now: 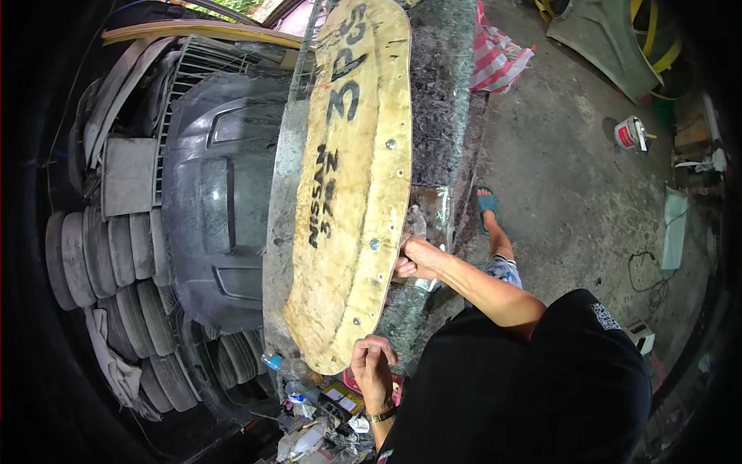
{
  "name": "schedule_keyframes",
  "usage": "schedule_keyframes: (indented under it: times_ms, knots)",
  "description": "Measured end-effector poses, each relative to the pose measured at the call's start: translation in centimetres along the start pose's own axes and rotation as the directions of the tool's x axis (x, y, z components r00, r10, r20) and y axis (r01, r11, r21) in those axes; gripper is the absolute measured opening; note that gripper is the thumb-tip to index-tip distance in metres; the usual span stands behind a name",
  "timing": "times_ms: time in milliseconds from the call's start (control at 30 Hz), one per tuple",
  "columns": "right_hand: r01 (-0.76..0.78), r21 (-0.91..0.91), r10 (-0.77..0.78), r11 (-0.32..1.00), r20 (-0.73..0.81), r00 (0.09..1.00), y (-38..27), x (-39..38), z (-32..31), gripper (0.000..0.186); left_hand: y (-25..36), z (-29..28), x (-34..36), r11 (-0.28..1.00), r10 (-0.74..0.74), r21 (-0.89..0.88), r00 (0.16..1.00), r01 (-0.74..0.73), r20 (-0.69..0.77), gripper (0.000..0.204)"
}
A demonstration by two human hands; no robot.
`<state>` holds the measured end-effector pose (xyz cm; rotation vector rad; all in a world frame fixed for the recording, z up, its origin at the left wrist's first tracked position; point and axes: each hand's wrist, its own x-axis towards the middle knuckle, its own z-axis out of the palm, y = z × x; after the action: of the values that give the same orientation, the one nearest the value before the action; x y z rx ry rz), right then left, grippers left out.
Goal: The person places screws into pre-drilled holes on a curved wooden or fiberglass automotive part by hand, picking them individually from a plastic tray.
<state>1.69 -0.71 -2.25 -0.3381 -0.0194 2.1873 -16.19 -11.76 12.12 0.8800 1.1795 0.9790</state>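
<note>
A long yellowish fibreglass mould (352, 178) with black handwriting and a bolted flange stretches across a workbench. At its right edge, my right hand (418, 260) is closed in a curl against the flange. What its fingers hold, if anything, is hidden. My left hand (374, 362), with a watch (381, 416) on the wrist, is beside the near end of the mould. Its fingers are bent in, close to the flange, and whatever may be between them does not show. Clear plastic film (433, 213) lies on the bench just beyond my right hand.
Left of the dark, dusty bench (440, 93) stands a black vented car hood (224, 193), with stacked tyres (116, 251) behind. Bottles and clutter (309, 421) crowd the near end. On the concrete floor are a striped bag (498, 58), a white tin (630, 133) and a grey panel (599, 42).
</note>
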Motion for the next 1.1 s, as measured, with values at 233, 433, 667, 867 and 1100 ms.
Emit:
schedule_keyframes:
  times_ms: [233,433,667,867,1100]
  knots:
    - [0.341,-0.407,-0.345,0.847,0.066,0.936,0.3,-0.9,0.4,0.041,0.5,0.5,0.4,1.000,0.003,-0.008,1.000,-0.003,0.000,0.012]
    - [0.273,-0.274,-0.287,0.922,-0.012,0.958,0.5,-0.6,1.1,0.037,0.1,0.7,0.1,0.999,-0.007,0.038,1.000,0.008,-0.028,0.011]
    - [0.064,-0.170,-0.074,0.983,-0.051,0.996,-1.2,-0.8,0.8,0.026,0.1,1.0,0.6,0.999,-0.033,0.026,0.999,0.034,-0.009,0.011]
    - [0.194,-0.272,-0.199,0.943,0.011,0.980,-0.4,-0.5,0.6,0.033,0.4,1.9,1.2,0.994,-0.078,0.074,0.997,0.076,0.015,0.010]
    - [0.201,-0.311,-0.216,0.929,-0.015,0.976,-0.2,-0.7,0.9,0.030,0.1,1.4,0.5,0.996,-0.064,0.065,0.997,0.066,-0.031,0.014]
